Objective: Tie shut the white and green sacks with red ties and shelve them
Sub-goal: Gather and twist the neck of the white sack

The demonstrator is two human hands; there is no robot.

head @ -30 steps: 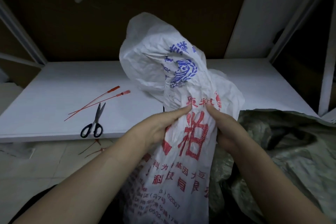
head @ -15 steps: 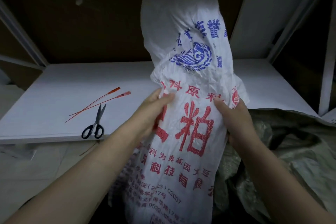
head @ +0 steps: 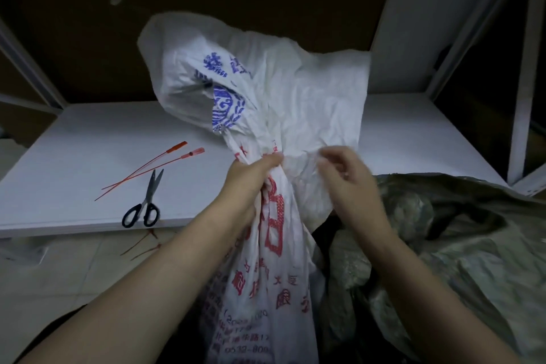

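A white woven sack (head: 266, 275) with red and blue print stands upright in front of me. My left hand (head: 251, 183) grips its bunched neck, and the loose top flops open above. My right hand (head: 348, 183) pinches a fold of the sack's cloth just right of the neck. A green sack (head: 443, 245) lies slumped at the right, its mouth loose. Two red ties (head: 153, 165) lie on the white shelf board (head: 74, 156) to the left.
Black-handled scissors (head: 144, 204) lie near the shelf board's front edge, below the ties. More red tie pieces (head: 141, 245) lie on the tiled floor under that edge. White shelf uprights (head: 526, 83) stand at the right and a slanted one at the left.
The sack's top, held tall half a second ago, has dropped and flopped open. My left hand has closed round the neck, gathering it; my right hand has shifted to a fold beside it.
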